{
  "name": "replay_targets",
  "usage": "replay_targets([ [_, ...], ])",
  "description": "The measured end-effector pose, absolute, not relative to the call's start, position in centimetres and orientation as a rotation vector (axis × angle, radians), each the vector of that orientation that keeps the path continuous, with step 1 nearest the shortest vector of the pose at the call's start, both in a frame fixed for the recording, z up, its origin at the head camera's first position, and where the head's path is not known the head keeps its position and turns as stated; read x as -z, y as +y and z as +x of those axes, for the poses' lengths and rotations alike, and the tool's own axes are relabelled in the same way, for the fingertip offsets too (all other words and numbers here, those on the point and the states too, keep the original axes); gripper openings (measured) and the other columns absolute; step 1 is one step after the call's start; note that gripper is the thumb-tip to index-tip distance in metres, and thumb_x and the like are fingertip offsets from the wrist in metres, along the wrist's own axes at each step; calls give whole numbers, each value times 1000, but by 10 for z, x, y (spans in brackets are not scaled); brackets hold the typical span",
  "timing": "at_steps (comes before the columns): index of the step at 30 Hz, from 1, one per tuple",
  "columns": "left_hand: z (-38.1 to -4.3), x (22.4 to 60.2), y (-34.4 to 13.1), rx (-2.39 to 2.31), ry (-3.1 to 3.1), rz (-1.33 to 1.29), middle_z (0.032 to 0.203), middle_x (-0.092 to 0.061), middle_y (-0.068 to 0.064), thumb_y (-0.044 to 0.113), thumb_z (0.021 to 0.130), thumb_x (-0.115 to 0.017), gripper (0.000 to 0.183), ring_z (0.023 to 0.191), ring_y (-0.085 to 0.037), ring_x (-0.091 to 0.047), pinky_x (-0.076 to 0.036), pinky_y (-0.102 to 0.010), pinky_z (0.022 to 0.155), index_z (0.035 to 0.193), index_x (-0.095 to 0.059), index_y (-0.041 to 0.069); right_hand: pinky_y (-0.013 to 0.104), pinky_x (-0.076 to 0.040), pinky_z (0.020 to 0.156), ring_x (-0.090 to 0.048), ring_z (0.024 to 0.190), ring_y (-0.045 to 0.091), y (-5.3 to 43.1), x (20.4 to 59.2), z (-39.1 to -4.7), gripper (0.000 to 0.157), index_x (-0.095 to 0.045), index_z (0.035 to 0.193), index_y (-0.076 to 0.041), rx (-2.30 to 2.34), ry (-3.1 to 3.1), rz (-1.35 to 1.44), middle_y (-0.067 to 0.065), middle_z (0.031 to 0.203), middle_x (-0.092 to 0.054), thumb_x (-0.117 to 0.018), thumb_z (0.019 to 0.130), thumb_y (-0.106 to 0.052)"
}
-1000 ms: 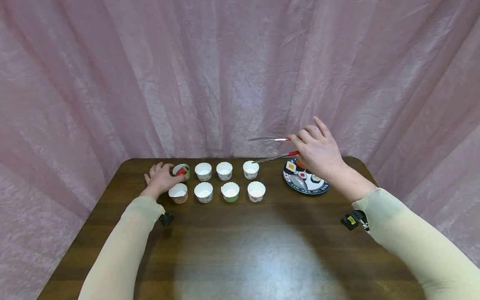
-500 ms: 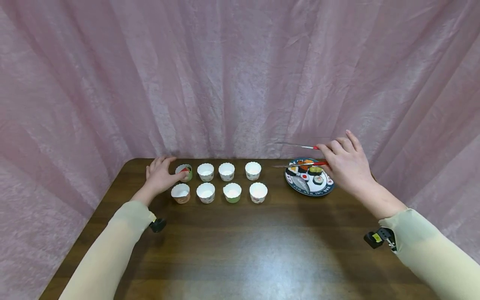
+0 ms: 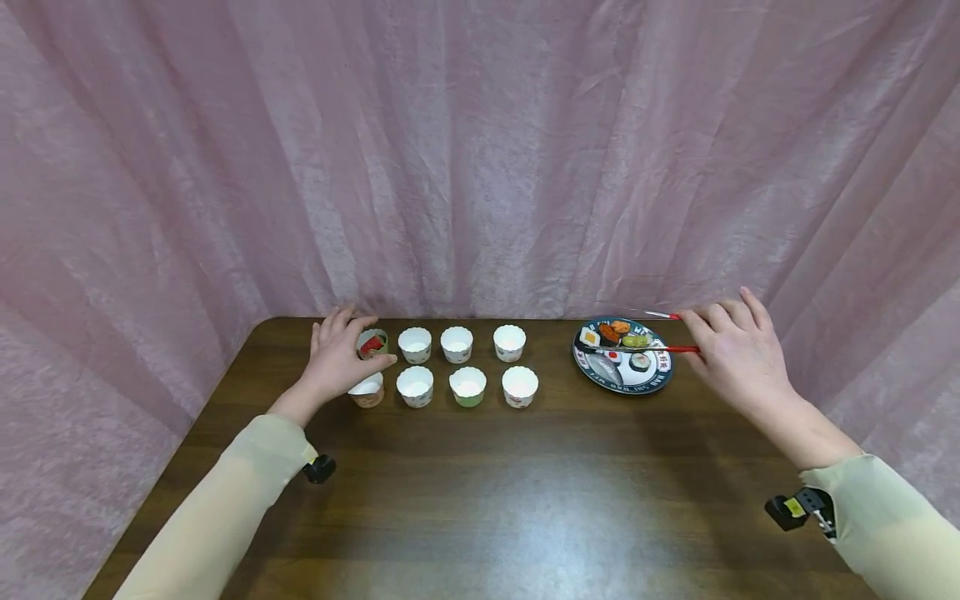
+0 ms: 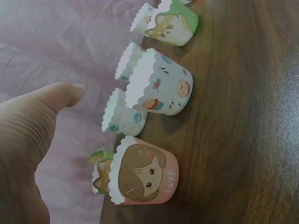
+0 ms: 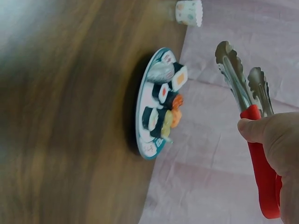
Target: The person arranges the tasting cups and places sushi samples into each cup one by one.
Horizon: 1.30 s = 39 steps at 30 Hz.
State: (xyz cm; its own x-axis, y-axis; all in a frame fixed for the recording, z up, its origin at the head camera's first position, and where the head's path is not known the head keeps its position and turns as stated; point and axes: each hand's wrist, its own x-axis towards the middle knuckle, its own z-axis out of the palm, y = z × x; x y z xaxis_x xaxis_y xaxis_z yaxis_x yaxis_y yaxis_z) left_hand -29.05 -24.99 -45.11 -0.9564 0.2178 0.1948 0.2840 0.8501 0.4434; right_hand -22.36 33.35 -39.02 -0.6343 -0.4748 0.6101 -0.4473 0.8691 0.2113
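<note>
My right hand (image 3: pixel 742 354) grips a pair of metal tongs (image 5: pixel 261 172) by their red handles, the two arms spread apart with nothing between them. In the head view one tong arm passes over the round plate (image 3: pixel 626 387) of several sushi pieces (image 5: pixel 163 102). My left hand (image 3: pixel 339 354) hovers by the back-left paper cup (image 3: pixel 363 337), thumb and fingers spread and holding nothing. Something red and green (image 3: pixel 372 343) lies inside that cup. The left wrist view shows my thumb (image 4: pixel 65 93) apart from the pink paper cup (image 4: pixel 152 172) in front.
Several more white-lined paper cups (image 3: pixel 467 383) stand in two rows between my hands. Beneath everything is a brown wooden table (image 3: pixel 480 483). A pink curtain (image 3: pixel 465 167) hangs behind its far edge.
My right hand has moved right and lower with the tongs, from above the cups to the plate. My left hand has shifted slightly right, its thumb now above the front-left cup's rim.
</note>
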Motion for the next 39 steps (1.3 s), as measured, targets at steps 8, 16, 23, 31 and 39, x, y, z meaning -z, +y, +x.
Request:
replay_targets([
  [8, -298, 459, -242, 680, -2926, -379, 166, -14, -22, 57, 88, -73, 83, 153, -47, 0, 5, -72, 115, 151, -46, 11, 58, -13, 122, -53, 104, 48, 352, 400, -215, 59, -67, 120, 0, 67, -2364, 654, 18, 99, -64, -87, 66, -13],
  [16, -312, 466, -231, 666, -2958, -338, 166, -15, -23, 55, 87, -75, 82, 153, -45, 3, 11, -68, 116, 151, -47, 12, 59, -13, 122, -53, 105, 48, 363, 406, -208, 59, -67, 119, -1, 86, -2389, 656, 17, 100, -64, -86, 64, -9],
  [23, -326, 471, -220, 569, -2998, -295, 165, -14, -25, 58, 86, -75, 81, 152, -47, 4, 10, -69, 115, 147, -52, 9, 60, -10, 122, -53, 107, 48, 364, 408, -207, 60, -68, 120, -1, 129, -2451, 663, 17, 100, -65, -89, 64, -9],
  [31, -339, 473, -208, 523, -3091, -222, 166, -13, -25, 64, 84, -74, 83, 152, -48, 3, 10, -72, 114, 142, -56, 8, 62, -15, 120, -54, 106, 48, 365, 409, -208, 59, -71, 114, -1, 144, -2452, 672, 16, 94, -64, -92, 60, -11],
  [39, -344, 474, -202, 532, -3157, -176, 166, -12, -23, 64, 84, -73, 83, 153, -46, 5, 14, -68, 114, 143, -56, 8, 60, -13, 121, -53, 105, 47, 364, 407, -208, 55, -73, 110, 0, 143, -2491, 668, 15, 91, -64, -93, 65, -22],
])
